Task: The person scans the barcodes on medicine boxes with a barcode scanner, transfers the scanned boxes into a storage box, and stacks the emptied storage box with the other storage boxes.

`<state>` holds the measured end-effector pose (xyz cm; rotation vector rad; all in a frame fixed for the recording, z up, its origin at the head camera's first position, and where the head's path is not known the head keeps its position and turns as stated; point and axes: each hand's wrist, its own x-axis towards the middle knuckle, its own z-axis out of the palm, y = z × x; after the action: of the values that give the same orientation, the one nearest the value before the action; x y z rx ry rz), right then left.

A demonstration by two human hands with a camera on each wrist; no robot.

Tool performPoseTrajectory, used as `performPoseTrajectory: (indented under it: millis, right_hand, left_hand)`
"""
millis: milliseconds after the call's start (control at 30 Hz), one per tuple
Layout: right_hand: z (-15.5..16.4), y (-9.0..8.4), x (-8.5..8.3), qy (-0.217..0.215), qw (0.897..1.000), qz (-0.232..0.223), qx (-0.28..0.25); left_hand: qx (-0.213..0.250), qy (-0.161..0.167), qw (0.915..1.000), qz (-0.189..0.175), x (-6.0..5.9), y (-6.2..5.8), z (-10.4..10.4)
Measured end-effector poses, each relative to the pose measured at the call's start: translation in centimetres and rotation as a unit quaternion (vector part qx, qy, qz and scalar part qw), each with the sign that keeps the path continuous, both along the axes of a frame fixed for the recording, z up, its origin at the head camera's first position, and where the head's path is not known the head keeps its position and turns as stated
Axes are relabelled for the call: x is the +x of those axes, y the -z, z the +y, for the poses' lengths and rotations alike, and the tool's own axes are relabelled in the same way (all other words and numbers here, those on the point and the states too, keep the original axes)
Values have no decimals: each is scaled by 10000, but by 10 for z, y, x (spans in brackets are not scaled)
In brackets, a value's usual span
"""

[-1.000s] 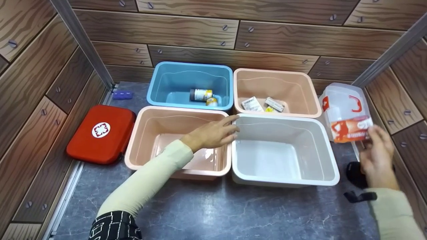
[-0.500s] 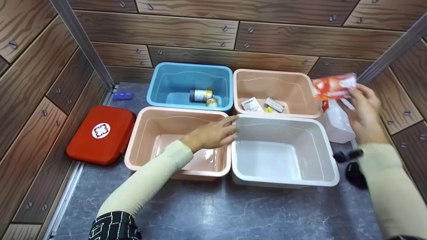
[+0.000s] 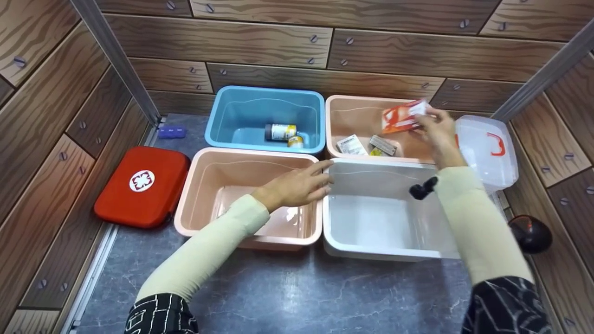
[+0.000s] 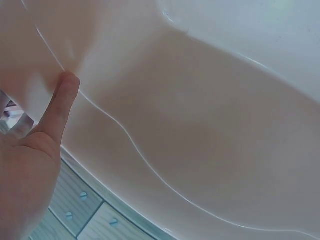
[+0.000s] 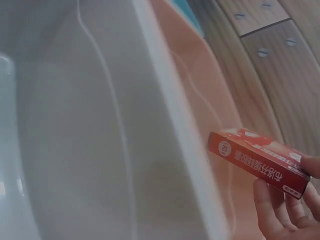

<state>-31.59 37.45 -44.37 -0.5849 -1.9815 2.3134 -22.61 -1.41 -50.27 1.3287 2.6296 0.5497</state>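
Note:
A red-and-orange medicine box (image 3: pixel 402 117) hangs tilted over the back right peach bin (image 3: pixel 385 103); my right hand (image 3: pixel 436 132) pinches its end between thumb and fingers. The right wrist view shows the box (image 5: pixel 260 160) edge-on with white print. Below it in that bin lie a white medicine box (image 3: pixel 351 144) and another small box (image 3: pixel 383 144) with yellow near it. My left hand (image 3: pixel 297 186) lies over the inner rim of the front left peach bin (image 3: pixel 248 150), fingers loosely extended. In the left wrist view its thumb (image 4: pixel 62 102) lies near the bin's inner wall.
A blue bin (image 3: pixel 269 90) holds two medicine bottles (image 3: pixel 283 132). The white bin (image 3: pixel 371 253) stands at front right, under my right forearm. A red first-aid case (image 3: pixel 139 185) and a purple pill organizer (image 3: pixel 171 132) lie left. A clear lidded box (image 3: pixel 487 153) and a black round object (image 3: pixel 531 234) stand right.
My right hand has lifted the red-and-orange medicine box from the right side and carried it left to above the back right peach bin. The left hand has stayed in place.

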Motion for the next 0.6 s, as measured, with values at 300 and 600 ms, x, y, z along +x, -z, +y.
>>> performPoseTrajectory:
  millis: [300, 600]
  right_hand:
    - [-34, 29, -14, -589, 9928, -291, 1006]
    - [-43, 54, -32, -460, 9614, -138, 2709]
  left_hand:
    - [27, 0, 10000, 4, 0, 0, -2]
    - [14, 60, 9999, 128, -1, 0, -2]
